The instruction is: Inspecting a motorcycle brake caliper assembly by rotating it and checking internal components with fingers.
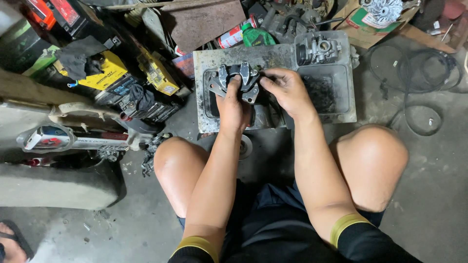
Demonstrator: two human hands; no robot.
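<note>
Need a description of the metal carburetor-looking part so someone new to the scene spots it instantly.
Find the grimy grey tray on the floor ahead of the person's knees. The carburetor sits on its far right corner, beyond the right hand. Unlike the dark bracket part held in both hands, it is bright silver, knobbly and untouched.

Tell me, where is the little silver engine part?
In the head view, the silver carburettor sits on the grey tray's far right corner, beyond the right hand.
</note>
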